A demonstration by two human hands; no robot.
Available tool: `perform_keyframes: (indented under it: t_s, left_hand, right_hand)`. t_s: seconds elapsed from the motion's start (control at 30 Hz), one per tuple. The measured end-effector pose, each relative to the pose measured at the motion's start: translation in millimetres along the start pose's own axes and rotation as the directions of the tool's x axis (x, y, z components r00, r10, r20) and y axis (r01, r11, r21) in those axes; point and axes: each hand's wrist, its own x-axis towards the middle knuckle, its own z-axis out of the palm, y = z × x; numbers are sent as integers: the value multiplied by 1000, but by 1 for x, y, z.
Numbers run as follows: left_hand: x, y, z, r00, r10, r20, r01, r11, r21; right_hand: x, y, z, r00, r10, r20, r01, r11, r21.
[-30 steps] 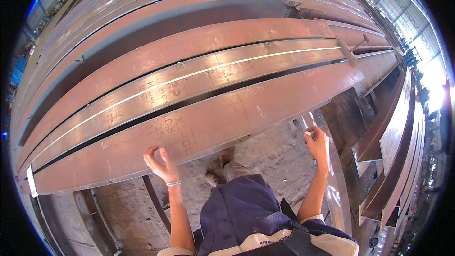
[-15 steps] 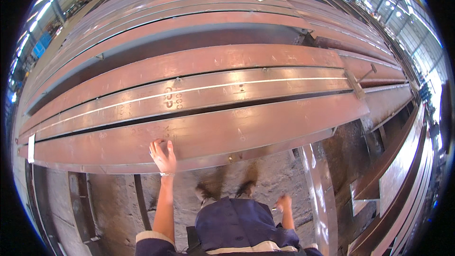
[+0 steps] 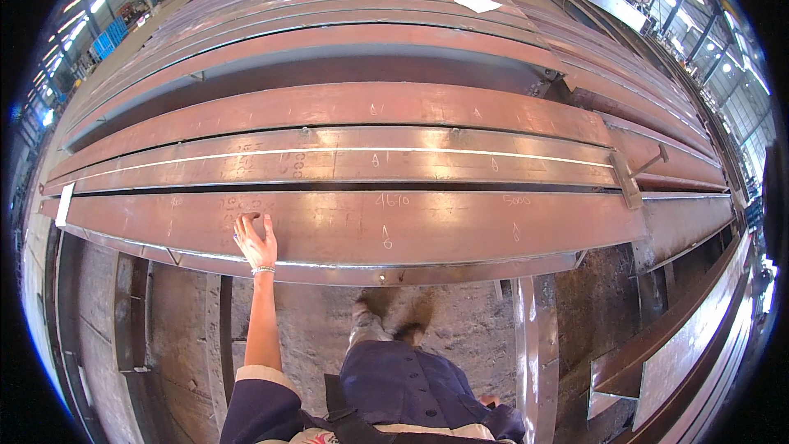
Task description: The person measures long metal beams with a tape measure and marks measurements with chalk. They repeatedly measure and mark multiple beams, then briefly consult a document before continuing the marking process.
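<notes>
My left hand (image 3: pixel 256 240) is at the near steel beam (image 3: pixel 460 226), a long reddish-brown one with chalk marks. Its fingers are spread and slightly curled over the top face, holding nothing; whether they touch the steel I cannot tell. A bracelet circles the wrist. Low by my right side, only a small part of my right hand (image 3: pixel 490 400) shows beside the dark blue jacket (image 3: pixel 403 386); its fingers are hidden. Behind the near beam runs a second beam (image 3: pixel 427 166) with a thin pale strip (image 3: pixel 329 150) along its length.
A small flat bar (image 3: pixel 627 181) and a T-shaped metal piece (image 3: pixel 653 162) sit at the right beam ends. A white piece (image 3: pixel 64 205) lies at the left end. Farther beams carry a white sheet (image 3: pixel 478 4). Steel supports (image 3: pixel 536 337) cross the floor below; more beams (image 3: pixel 682 345) stand right.
My view has shifted, and the beams appear lower and more level. My left hand stays over the near beam, farther left in view. My right hand has mostly gone behind the jacket.
</notes>
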Motion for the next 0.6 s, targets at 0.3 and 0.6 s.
perform_keyframes:
  t_s: [0.3, 0.6]
  left_hand:
    - [-14, -1, 10, 998, -27, 57, 28, 999, -16]
    - [-15, 5, 6, 999, -32, -4, 32, 999, -41]
  right_hand:
    - [-70, -255, 7, 748, -598, -289, 641, 763, 83]
    - [-219, -452, 59, 581, -795, -177, 789, 496, 363]
